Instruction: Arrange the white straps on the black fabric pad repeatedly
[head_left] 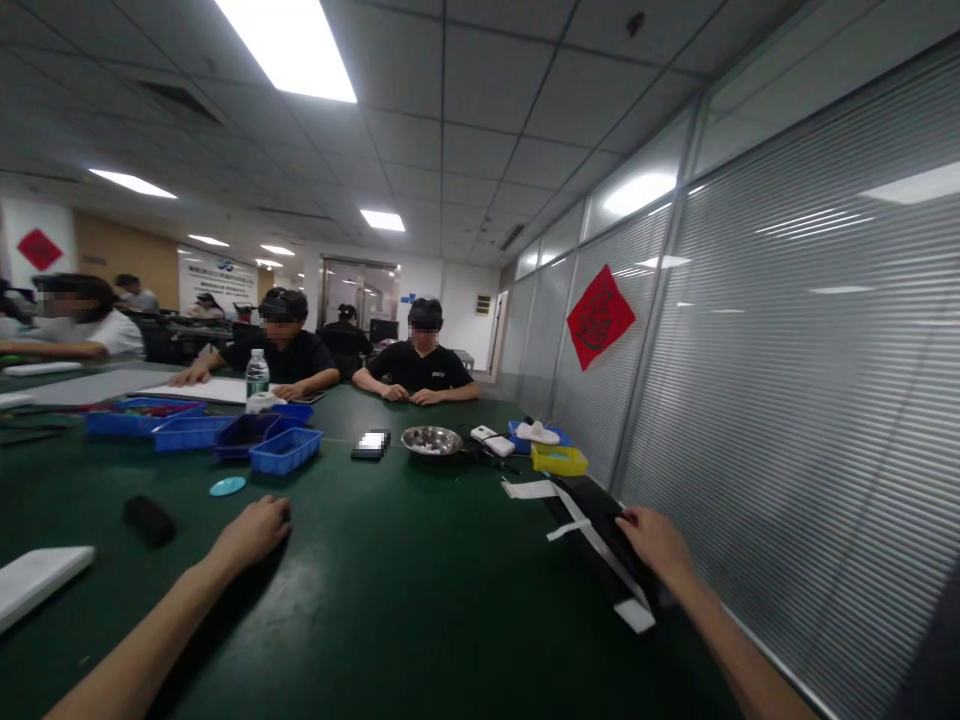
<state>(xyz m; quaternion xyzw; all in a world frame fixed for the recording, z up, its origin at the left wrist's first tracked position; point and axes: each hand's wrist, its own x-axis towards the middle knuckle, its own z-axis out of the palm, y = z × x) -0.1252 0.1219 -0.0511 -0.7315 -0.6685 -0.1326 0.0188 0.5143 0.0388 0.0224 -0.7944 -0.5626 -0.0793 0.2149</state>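
My left hand (pixel 255 530) rests on the green table (pixel 405 600), left of the middle, its fingers curled together; what they hold, if anything, is hidden. At the right, my right hand (pixel 654 540) pinches the edge of a black flat item (pixel 592 510) with white strips on it, near the glass wall. A light-blue round disc (pixel 227 486) lies beyond my left hand. Left of that hand is a dark oblong object (pixel 149 521), blurred.
Blue trays (pixel 286 452) and a bottle (pixel 257 376) stand at the back left. A metal bowl (pixel 431 441), a phone (pixel 370 444) and a yellow tray (pixel 559 460) lie farther back. Two people (pixel 424 365) sit across. A white box (pixel 41 582) is at the left edge.
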